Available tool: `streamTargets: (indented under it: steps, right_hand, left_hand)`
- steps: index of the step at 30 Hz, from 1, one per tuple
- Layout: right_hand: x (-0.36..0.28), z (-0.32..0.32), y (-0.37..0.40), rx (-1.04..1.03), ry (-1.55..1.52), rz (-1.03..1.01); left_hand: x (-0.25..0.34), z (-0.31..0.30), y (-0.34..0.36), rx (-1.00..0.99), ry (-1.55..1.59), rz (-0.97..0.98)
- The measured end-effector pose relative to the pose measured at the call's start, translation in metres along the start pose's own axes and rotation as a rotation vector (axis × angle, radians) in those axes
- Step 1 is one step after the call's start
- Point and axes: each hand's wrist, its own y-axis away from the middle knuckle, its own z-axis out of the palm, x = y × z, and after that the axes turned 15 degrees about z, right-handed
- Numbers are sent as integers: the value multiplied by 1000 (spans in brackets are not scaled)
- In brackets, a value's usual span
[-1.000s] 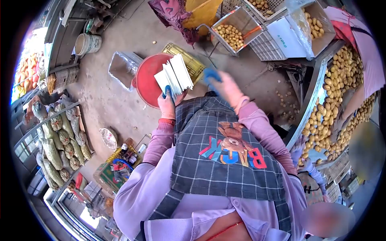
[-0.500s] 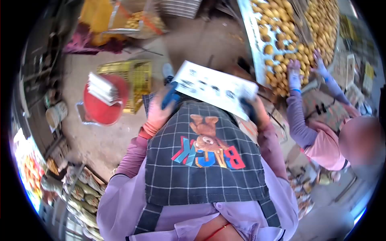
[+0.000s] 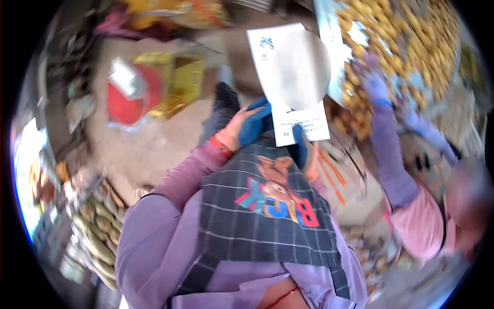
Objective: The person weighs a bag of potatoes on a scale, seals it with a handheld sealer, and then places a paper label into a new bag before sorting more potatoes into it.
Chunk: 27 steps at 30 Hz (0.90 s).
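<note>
A white printed sheet (image 3: 302, 127), partly blurred, stands lengthwise in front of the checked apron. My right hand (image 3: 304, 150), in a blue-palmed glove, grips its lower end, the thumb over the print. At the sheet's lower left edge is my left hand (image 3: 252, 123), also gloved in blue, its fingers close together; whether they pinch the paper is hard to tell. Lower in view, the dark apron (image 3: 267, 221) shows a cartoon deer and coloured letters.
At the right a co-worker in purple sleeves (image 3: 386, 149) reaches over a table of round yellow produce (image 3: 375, 26). A red stool (image 3: 128, 103) with white papers (image 3: 127, 78) and a yellow crate (image 3: 186, 77) stand at the left. Filled sacks (image 3: 95, 232) lie lower left.
The sheet has turned from lying crosswise to lengthwise. My left hand has moved right, and my hands are closer together. The co-worker's hands have shifted over the produce.
</note>
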Motion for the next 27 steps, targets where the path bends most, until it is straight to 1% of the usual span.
streamTargets:
  steps: [1,2,3,4,5,6,7,8,9,10,11,12,13,14,15,16,18,19,20,22,23,24,25,26,27]
  right_hand:
    - [-17,17,1,-85,-58,84]
    - [-28,12,-1,-132,286,-77]
    - [-11,-2,-16,-172,139,-26]
    - [-31,11,-2,-208,62,-72]
    - [-35,11,4,-263,82,-78]
    - [-42,4,6,-299,107,-85]
    - [-55,-15,8,-422,519,-198]
    - [-74,-27,10,-515,924,-326]
    - [-94,-9,32,-492,895,-219]
    - [-105,-1,45,-511,736,-229]
    - [-111,-7,40,-403,604,-380]
    - [-120,5,49,-298,465,-521]
    - [-127,14,63,-278,600,-607]
    - [-136,31,92,-255,732,-686]
    - [-138,36,98,-239,957,-738]
    - [-135,29,94,-199,1084,-541]
    - [-136,47,115,-326,1128,-157]
    - [-129,22,98,-431,1142,-154]
    - [-120,14,105,-465,1013,-12]
    - [-106,38,129,-477,1098,128]
    - [-90,70,157,-432,804,300]
    - [-75,72,155,-565,887,274]
    - [-40,39,125,-519,866,145]
    - [-21,22,115,-366,846,96]
    - [-4,7,113,-314,571,119]
  left_hand:
    - [14,1,4,-116,-216,166]
    - [28,1,12,-59,-335,206]
    - [31,6,18,-79,-165,327]
    - [44,20,30,-90,-109,290]
    - [39,23,23,-45,-305,250]
    - [39,26,22,-117,-622,414]
    - [19,19,18,-65,-705,578]
    - [8,12,8,95,-1099,687]
    - [18,8,7,87,-1284,844]
    - [31,5,9,72,-1467,999]
    - [41,0,12,76,-1448,1044]
    - [47,-6,17,3,-1606,1003]
    - [48,-12,25,-70,-1760,941]
    - [44,-10,34,-142,-1775,863]
    - [39,-11,44,-237,-1753,894]
    - [38,-15,54,-340,-1735,922]
    - [39,-35,80,-391,-1683,961]
    - [40,-50,91,-300,-1703,954]
    - [38,-64,102,-217,-1719,941]
    - [31,-89,126,-153,-1712,863]
    - [33,-87,142,-175,-1709,808]
    - [29,-95,148,-199,-1750,877]
    - [26,-104,151,-238,-1780,947]
    - [20,-118,152,-205,-1764,1083]
    - [18,-130,152,-133,-1687,1256]
